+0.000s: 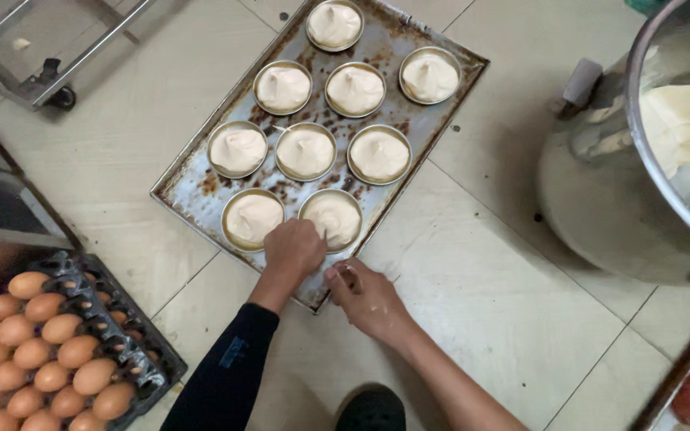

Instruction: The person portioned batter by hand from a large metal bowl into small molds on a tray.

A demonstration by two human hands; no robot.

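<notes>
Baking tray [201, 179] on floor, nine batter-filled tins — left hand [293, 249] fisted on near edge, right hand [369, 299] pinching tray corner; hands close together.

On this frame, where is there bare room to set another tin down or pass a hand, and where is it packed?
Bare floor tile lies between the worn metal baking tray and the large steel mixing bowl, and between the tray and the dark egg crate. The tray's near corner, by the left hand and right hand, is bare. Round batter-filled tins crowd the rest.
</notes>
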